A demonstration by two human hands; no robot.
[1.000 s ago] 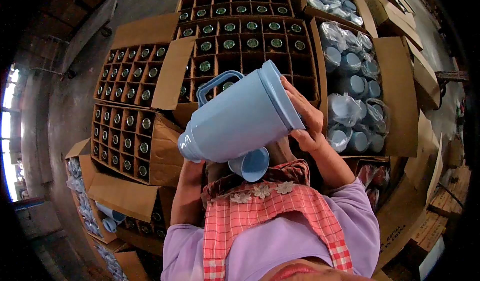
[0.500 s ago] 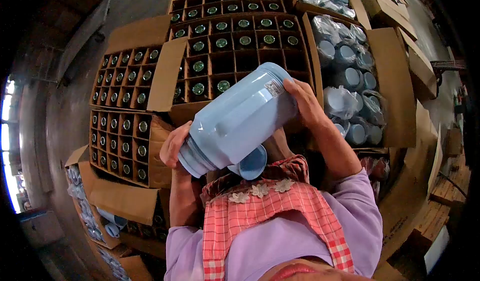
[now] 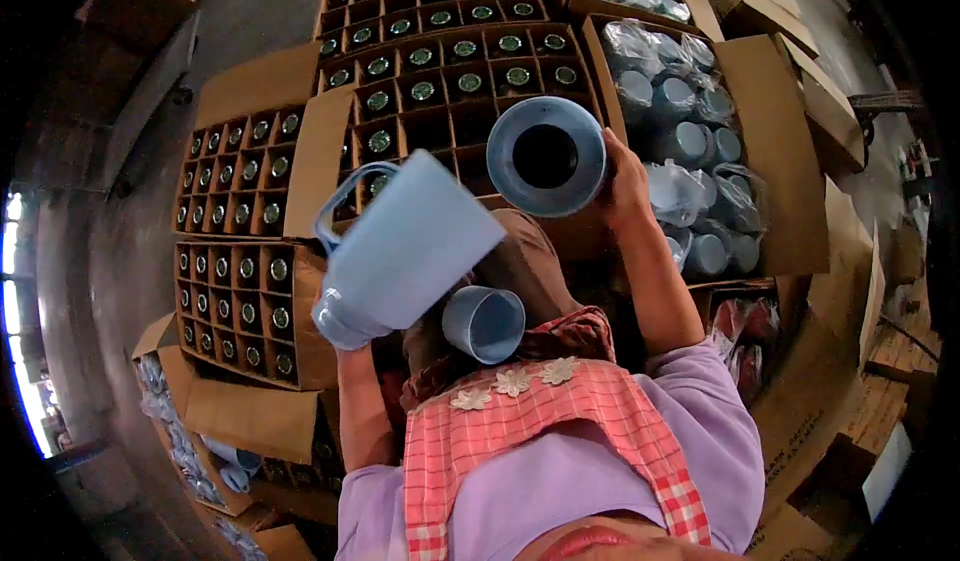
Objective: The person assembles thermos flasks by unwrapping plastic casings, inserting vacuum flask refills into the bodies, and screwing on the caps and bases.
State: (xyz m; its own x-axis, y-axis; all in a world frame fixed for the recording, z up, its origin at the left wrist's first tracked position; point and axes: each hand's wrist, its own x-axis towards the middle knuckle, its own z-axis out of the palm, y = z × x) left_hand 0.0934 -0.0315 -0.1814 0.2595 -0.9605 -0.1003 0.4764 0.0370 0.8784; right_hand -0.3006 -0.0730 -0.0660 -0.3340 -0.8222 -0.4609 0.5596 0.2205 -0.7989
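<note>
Two blue plastic parts are apart in front of me. The larger body (image 3: 410, 246), with a loop handle at its upper left, tilts with its neck at the lower left. My left hand (image 3: 325, 306) is closed round that neck, mostly hidden behind it. On the right, a round blue part (image 3: 545, 156) turns its dark round opening toward me. My right hand (image 3: 626, 176) grips its right side, fingers partly hidden. A blue cup (image 3: 485, 324) lies on my lap, its mouth facing me, touched by neither hand.
Divided cartons (image 3: 440, 126) with silvery round-topped items stand ahead, and more (image 3: 240, 186) at the left. An open box (image 3: 775, 151) of plastic-wrapped blue parts is at the right. Red wrapped items (image 3: 745, 336) lie below it. Another open carton (image 3: 250, 416) is at the lower left.
The blue body has come apart into two pieces. My right hand has moved away with the round part, its opening now turned toward me, while my left hand keeps the handled body.
</note>
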